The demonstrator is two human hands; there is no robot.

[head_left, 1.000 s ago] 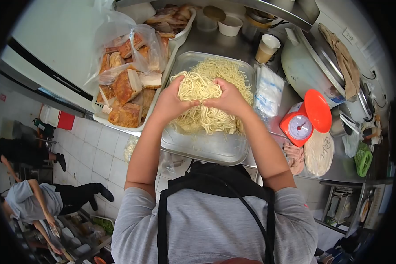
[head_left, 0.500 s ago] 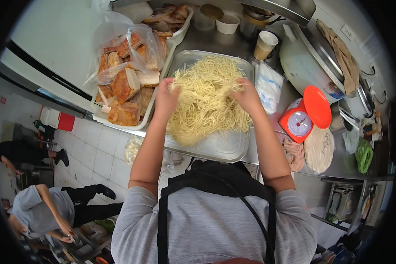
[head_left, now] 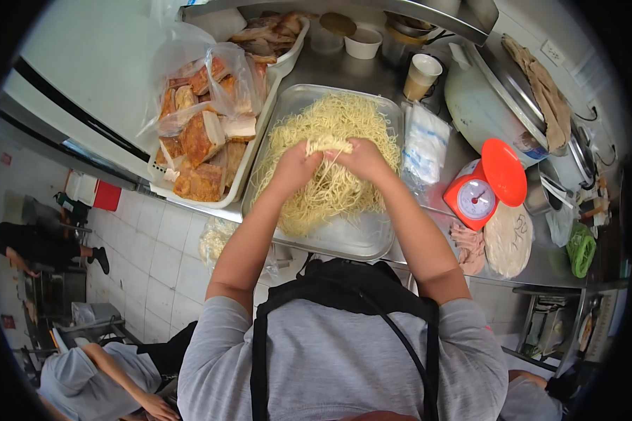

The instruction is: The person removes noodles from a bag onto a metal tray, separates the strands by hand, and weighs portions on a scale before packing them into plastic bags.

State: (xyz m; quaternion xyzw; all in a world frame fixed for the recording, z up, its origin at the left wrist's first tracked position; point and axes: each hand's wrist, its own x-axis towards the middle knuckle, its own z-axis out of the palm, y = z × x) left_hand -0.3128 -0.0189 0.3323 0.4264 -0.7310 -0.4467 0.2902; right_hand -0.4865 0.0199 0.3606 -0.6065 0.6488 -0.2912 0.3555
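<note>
Take the metal tray (head_left: 351, 243) as your clock face, with 12 o'clock at its far side and your body at 6. The noodles (head_left: 330, 196) lie in a loose, tangled heap over most of it, leaving bare metal towards 5 o'clock. Both your hands are near the middle of the heap, close together.

Your left hand (head_left: 296, 168) is partly closed, its fingers curled in around strands of noodle. Your right hand (head_left: 364, 160) is likewise partly closed, holding the other side of the same small raised bunch, which spans the two hands. Your fingertips are mostly hidden, so their exact grip cannot be told.

Just beside the tray, between 9 and 10 o'clock, is a white container of browned meat (head_left: 205, 140), partly covered by clear plastic. A second meat container (head_left: 288, 57) sits at 11. A white bowl (head_left: 363, 46) is just past 12, and a paper cup (head_left: 422, 76) stands between 1 and 2. A packet of clear plastic (head_left: 425, 140) lies between 2 and 3, near the tray's edge, with a large lidded pot (head_left: 474, 98) beyond it at 2. The red scale (head_left: 474, 199) stands between 3 and 4. At 4 lies a round, pale bagged item (head_left: 509, 242).
</note>
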